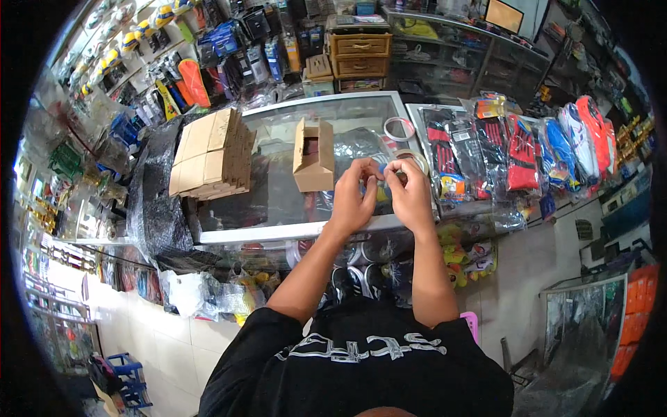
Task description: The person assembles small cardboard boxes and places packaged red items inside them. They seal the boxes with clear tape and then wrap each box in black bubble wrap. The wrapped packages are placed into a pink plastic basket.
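A: Tape roll [415, 161] sits on the glass desk [278, 201], just right of the open cardboard box [314, 156]. Pale ring, mostly hidden by my hands.

B: Grip?

A: Left hand [354, 194] and right hand [411, 191] are both pinched on something small near it; can't tell what. I'd judge the roll light and stiff; hold by the outer rim.

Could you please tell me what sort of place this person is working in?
Most likely a small sports goods shop: a glass display counter, packaged socks laid out in a row, and walls hung with packaged goods.
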Demonstrator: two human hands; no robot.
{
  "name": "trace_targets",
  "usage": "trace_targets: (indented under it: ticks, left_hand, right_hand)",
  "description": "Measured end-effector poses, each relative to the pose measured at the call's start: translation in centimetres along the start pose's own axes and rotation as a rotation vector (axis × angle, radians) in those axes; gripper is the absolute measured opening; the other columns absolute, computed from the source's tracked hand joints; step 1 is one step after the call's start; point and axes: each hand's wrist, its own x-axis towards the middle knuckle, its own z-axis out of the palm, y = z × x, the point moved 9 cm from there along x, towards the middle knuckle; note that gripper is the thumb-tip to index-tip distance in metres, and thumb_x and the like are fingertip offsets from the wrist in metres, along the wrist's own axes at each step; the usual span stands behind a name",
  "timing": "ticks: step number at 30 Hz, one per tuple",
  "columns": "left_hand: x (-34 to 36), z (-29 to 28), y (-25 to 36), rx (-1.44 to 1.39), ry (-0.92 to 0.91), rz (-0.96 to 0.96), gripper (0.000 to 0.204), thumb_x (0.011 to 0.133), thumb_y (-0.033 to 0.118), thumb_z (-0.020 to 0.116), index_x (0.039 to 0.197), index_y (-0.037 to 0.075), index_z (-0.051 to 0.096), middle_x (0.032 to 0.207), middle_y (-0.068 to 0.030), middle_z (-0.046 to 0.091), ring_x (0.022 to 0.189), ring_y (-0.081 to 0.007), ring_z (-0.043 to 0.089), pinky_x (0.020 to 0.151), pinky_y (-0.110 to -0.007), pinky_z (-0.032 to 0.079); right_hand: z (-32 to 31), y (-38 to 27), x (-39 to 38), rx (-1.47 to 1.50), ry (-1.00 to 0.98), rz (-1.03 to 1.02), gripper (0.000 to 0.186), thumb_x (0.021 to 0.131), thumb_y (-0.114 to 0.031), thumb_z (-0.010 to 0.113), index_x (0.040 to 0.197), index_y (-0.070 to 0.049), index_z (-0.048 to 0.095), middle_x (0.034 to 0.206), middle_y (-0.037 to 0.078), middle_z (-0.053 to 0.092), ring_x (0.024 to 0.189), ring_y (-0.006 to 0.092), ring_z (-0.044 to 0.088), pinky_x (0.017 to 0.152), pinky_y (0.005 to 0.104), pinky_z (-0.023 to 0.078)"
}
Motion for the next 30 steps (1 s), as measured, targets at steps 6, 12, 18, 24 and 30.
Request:
trace_targets:
  ticks: [6, 12, 18, 24, 30]
  left_hand:
    - [-0.8, -4.6, 2.4, 0.187, 0.153, 0.105, 0.020, 0.092, -0.005, 0.070, 0.111, 0.000, 0.065, 0.097, -0.0127, 0.077, 0.068, -0.0249, 0.065, 0.064, -0.037, 0.053]
    - [-0.8, -9.1, 4.1, 0.207, 0.327, 0.128, 0.013, 0.094, -0.006, 0.068, 0.105, 0.001, 0.066, 0.093, -0.0088, 0.076, 0.065, -0.0167, 0.059, 0.060, -0.031, 0.048]
    - [-1.4, -14.0, 2.5, 0.352, 0.454, 0.273, 0.015, 0.094, -0.005, 0.068, 0.106, 0.002, 0.061, 0.105, -0.0127, 0.075, 0.083, -0.0226, 0.057, 0.077, -0.036, 0.048]
    - [-1.6, -13.8, -1.7, 0.312, 0.329, 0.163, 0.036, 0.089, 0.001, 0.075, 0.122, 0.003, 0.059, 0.128, -0.0164, 0.065, 0.106, -0.0296, 0.057, 0.089, -0.040, 0.048]
    - [-0.9, -12.9, -2.6, 0.314, 0.212, 0.131, 0.032, 0.089, 0.004, 0.076, 0.118, 0.002, 0.063, 0.122, -0.0161, 0.068, 0.103, -0.0318, 0.063, 0.087, -0.040, 0.052]
  right_hand:
    - [3.7, -0.6, 0.6, 0.257, -0.096, 0.005, 0.012, 0.107, -0.009, 0.068, 0.107, 0.003, 0.067, 0.097, 0.005, 0.064, 0.083, 0.0113, 0.059, 0.078, 0.0290, 0.050]
    - [7.1, -1.6, 1.6, 0.343, -0.121, 0.049, 0.019, 0.110, -0.017, 0.068, 0.108, 0.002, 0.068, 0.095, 0.002, 0.064, 0.082, 0.0082, 0.056, 0.076, 0.0281, 0.048]
    - [8.9, -1.4, 2.5, 0.447, -0.132, 0.115, 0.016, 0.108, -0.014, 0.070, 0.114, 0.001, 0.072, 0.094, -0.001, 0.067, 0.090, 0.0070, 0.057, 0.079, 0.0273, 0.049]
    - [10.7, -2.1, 1.9, 0.578, -0.200, 0.128, 0.021, 0.100, -0.007, 0.074, 0.120, -0.001, 0.074, 0.126, 0.005, 0.069, 0.109, 0.0108, 0.061, 0.097, 0.0288, 0.049]
    - [11.7, -0.9, 1.5, 0.613, -0.255, 0.226, 0.021, 0.097, -0.006, 0.075, 0.118, 0.000, 0.075, 0.140, 0.008, 0.064, 0.118, 0.0134, 0.065, 0.096, 0.0298, 0.053]
